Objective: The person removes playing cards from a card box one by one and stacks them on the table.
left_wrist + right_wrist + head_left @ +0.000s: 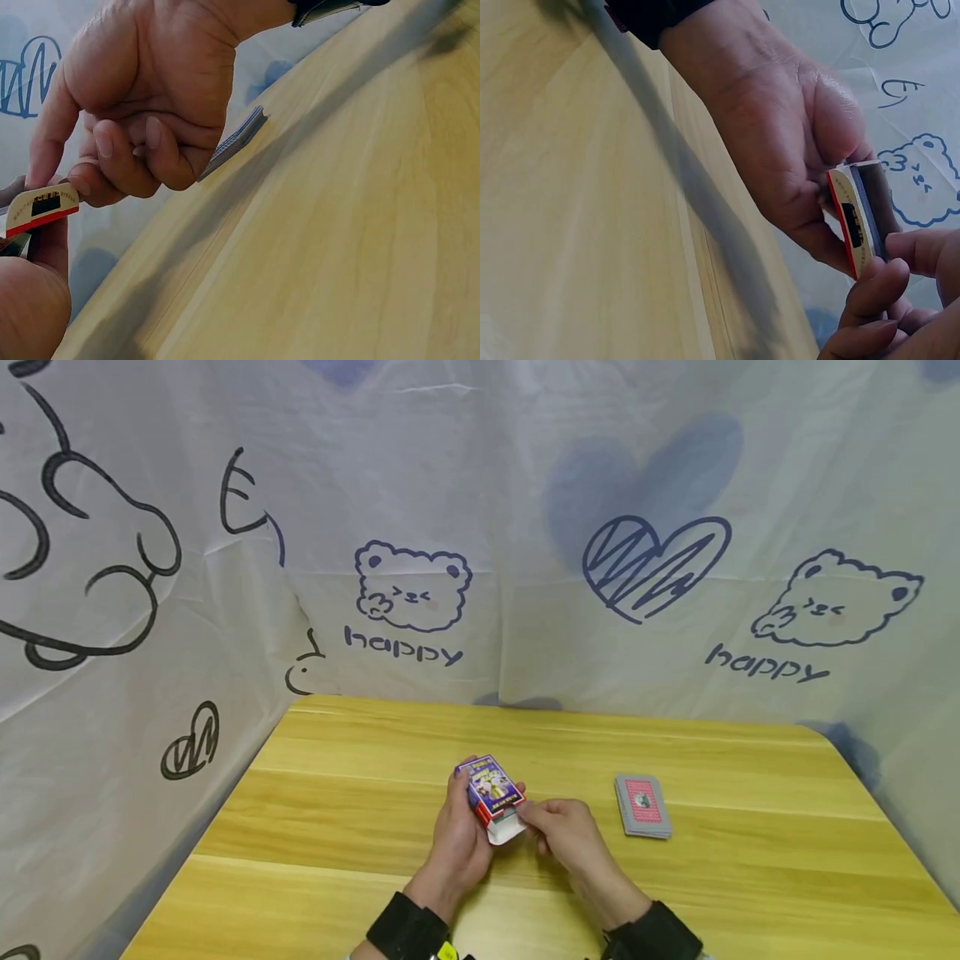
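My left hand (459, 843) holds a small purple and red playing card box (495, 787), its open end toward me and a white flap (507, 829) folded out. At that end, the thumb and index finger of my right hand (573, 842) pinch the box's right edge by the opening. The right wrist view shows the box opening (877, 199) with the fingertips at its lower corner; how much is inside cannot be made out. A deck of playing cards (643, 807) with red patterned backs lies face down on the table, right of my right hand.
The light wooden table (360, 777) spreads around both hands. A white cloth (517, 527) with bear and heart drawings hangs behind it and along the sides. Black bands (408, 927) wrap both wrists.
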Demonstrator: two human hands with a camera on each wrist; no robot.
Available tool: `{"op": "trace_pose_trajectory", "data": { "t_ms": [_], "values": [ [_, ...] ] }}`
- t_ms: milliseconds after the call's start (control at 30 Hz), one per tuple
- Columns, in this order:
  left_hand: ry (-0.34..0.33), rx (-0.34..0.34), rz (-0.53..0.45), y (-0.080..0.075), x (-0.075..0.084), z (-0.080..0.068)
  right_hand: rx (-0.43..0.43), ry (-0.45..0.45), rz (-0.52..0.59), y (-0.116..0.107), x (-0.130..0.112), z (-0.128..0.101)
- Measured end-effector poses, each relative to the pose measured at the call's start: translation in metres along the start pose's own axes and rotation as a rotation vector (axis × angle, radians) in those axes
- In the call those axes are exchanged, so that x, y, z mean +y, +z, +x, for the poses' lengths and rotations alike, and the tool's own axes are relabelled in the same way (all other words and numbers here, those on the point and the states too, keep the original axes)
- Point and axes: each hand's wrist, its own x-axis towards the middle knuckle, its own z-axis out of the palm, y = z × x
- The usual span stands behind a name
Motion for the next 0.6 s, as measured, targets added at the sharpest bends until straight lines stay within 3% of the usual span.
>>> {"op": "trace_pose_trajectory", "data": {
  "t_ms": [267,600],
  "values": [
    [0.001,0.012,-0.034,0.0021,0.0021,-0.0003,0.017,0.013,0.027,0.0026,0.001,-0.0009],
    [-0.035,0.04,-0.02,-0.0028,0.0049,-0.0002,-0.093,0.05,0.15,0.0059,0.0059,-0.0024]
  ]
}}
